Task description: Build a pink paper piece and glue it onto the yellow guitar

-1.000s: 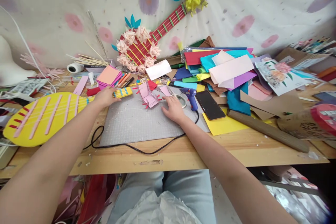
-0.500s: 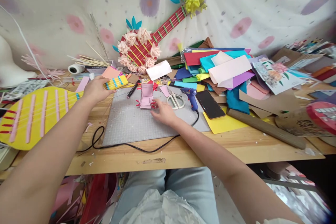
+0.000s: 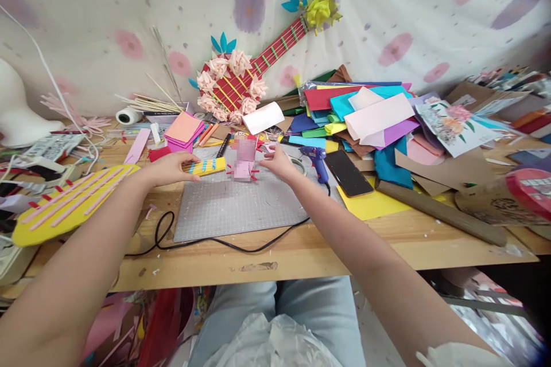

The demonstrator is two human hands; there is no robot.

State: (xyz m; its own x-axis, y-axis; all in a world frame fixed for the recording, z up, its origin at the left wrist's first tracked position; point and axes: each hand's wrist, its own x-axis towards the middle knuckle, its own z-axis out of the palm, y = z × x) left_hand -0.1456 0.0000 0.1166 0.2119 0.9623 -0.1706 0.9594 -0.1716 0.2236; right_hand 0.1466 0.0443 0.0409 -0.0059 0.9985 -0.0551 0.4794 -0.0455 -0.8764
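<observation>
My left hand (image 3: 167, 168) is closed around the neck (image 3: 209, 166) of a yellow craft guitar with light blue bands. Its yellow body (image 3: 73, 203) with pink strips and red pegs extends left behind my forearm, tilted. A small pink headstock-like piece (image 3: 244, 167) with red pegs lies on the grey cutting mat (image 3: 232, 206), partly blurred, just beyond the neck's end. My right hand (image 3: 279, 165) hovers right of this pink piece, fingers apart, nothing visible in them. It covers most of the scissors (image 3: 300, 165), of which a handle loop shows.
A blue glue gun (image 3: 317, 161) and a phone (image 3: 348, 173) lie right of my right hand. The black cord (image 3: 253, 250) loops along the front of the mat. Coloured sheets (image 3: 379, 112) pile up behind, and a red flowered craft guitar (image 3: 230, 89) leans on the curtain.
My left hand has brought the yellow guitar right and nearer the mat, and the body has tipped. My right hand has moved from the pink piece's edge up and right, over the scissors.
</observation>
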